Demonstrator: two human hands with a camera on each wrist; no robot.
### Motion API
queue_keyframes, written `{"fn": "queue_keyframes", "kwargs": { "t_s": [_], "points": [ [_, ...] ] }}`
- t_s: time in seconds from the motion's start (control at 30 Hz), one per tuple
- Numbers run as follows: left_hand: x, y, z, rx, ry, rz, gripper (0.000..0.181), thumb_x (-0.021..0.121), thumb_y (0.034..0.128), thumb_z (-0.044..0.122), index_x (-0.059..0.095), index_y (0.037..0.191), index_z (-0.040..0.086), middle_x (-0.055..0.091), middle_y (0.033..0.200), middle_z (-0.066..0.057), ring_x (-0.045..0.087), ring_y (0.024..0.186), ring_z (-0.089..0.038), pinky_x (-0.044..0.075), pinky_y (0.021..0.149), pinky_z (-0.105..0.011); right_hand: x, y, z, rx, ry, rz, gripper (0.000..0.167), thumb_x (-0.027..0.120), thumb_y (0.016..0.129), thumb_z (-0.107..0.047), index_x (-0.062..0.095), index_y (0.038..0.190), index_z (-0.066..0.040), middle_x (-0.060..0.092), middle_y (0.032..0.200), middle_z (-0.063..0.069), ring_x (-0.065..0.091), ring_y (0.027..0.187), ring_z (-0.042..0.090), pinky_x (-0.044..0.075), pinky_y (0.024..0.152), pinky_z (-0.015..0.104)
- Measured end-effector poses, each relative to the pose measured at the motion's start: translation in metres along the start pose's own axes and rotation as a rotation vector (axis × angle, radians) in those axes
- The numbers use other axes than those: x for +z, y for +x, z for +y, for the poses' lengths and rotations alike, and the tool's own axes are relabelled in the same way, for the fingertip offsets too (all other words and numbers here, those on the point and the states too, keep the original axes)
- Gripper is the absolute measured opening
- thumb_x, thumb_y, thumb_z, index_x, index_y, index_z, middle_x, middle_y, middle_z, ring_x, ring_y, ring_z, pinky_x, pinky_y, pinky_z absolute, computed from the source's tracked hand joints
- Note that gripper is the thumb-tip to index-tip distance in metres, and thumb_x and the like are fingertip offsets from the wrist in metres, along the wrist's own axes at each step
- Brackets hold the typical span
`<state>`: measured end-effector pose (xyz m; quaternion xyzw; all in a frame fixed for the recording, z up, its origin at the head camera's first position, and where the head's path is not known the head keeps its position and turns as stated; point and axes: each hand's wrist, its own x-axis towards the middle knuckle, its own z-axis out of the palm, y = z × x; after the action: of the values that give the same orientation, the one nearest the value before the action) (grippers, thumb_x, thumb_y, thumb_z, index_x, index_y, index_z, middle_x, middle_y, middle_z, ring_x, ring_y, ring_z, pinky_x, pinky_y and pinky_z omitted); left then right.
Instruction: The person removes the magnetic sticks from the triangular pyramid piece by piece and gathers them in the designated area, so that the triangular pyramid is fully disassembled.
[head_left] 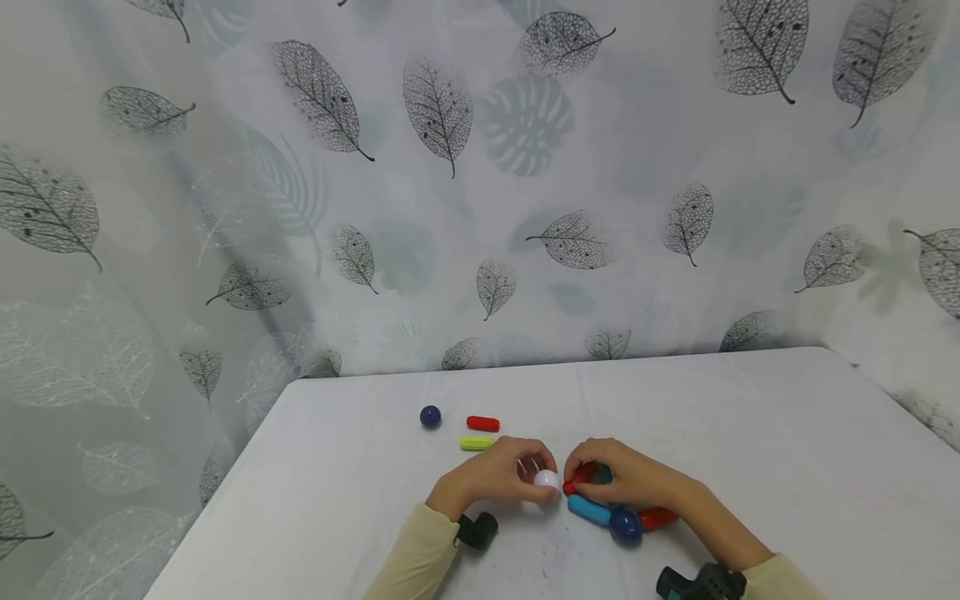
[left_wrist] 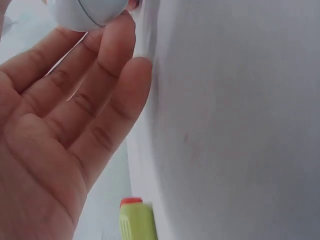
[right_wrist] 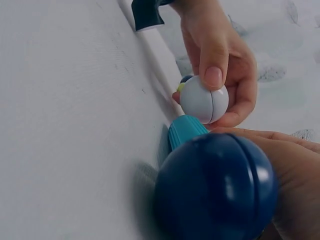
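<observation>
My left hand (head_left: 495, 473) pinches a white ball (head_left: 547, 478) between thumb and fingers; a seam line runs round the ball in the right wrist view. Just right of it, my right hand (head_left: 633, 477) pinches a red rod (head_left: 577, 479), its end facing the white ball with a small gap. Under the right hand lie a light blue ribbed rod (head_left: 589, 510), a dark blue ball (head_left: 626, 527) and another red rod (head_left: 658, 518), which touch in a row. A teal piece (head_left: 602, 473) shows partly between the right fingers. The hand hides how these pieces join.
Beyond the left hand, a yellow-green rod (head_left: 476, 443), a red rod (head_left: 483, 423) and a loose dark blue ball (head_left: 431, 417) lie on the white table (head_left: 360, 467). A leaf-patterned curtain (head_left: 450, 208) hangs along the table's far edge.
</observation>
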<state>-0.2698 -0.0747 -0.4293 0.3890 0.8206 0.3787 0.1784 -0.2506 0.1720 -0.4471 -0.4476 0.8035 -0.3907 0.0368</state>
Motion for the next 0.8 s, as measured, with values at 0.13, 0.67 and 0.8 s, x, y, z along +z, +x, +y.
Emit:
{"fn": "queue_keyframes", "kwargs": {
  "t_s": [0.13, 0.67, 0.8],
  "points": [
    [-0.006, -0.004, 0.0, -0.016, 0.031, 0.056, 0.023, 0.078, 0.083, 0.022, 0.066, 0.101, 0.014, 0.06, 0.089, 0.011, 0.055, 0.077, -0.005, 0.05, 0.072, -0.018, 0.0, 0.0, 0.001, 0.004, 0.015, -0.011, 0.011, 0.067, 0.092, -0.011, 0.066, 0.103, -0.013, 0.067, 0.098, -0.004, 0.058, 0.089, 0.004, 0.052, 0.081, 0.025],
    [-0.049, -0.031, -0.013, 0.001, 0.074, 0.28, 0.027, 0.079, 0.083, 0.026, 0.067, 0.103, 0.013, 0.061, 0.088, 0.005, 0.057, 0.08, -0.009, 0.05, 0.072, -0.025, 0.0, -0.001, 0.001, 0.022, 0.0, -0.016, 0.013, 0.066, 0.094, -0.016, 0.065, 0.106, -0.016, 0.065, 0.101, -0.007, 0.056, 0.091, 0.004, 0.051, 0.083, 0.025],
    [-0.059, -0.04, -0.016, -0.041, 0.062, 0.322, 0.027, 0.08, 0.0816, 0.026, 0.068, 0.104, 0.016, 0.065, 0.093, 0.006, 0.059, 0.084, -0.011, 0.05, 0.073, -0.027, 0.0, -0.002, 0.001, 0.008, -0.005, -0.016, 0.014, 0.066, 0.094, -0.017, 0.065, 0.108, -0.016, 0.065, 0.101, -0.006, 0.056, 0.092, 0.005, 0.05, 0.083, 0.025]
  ]
}}
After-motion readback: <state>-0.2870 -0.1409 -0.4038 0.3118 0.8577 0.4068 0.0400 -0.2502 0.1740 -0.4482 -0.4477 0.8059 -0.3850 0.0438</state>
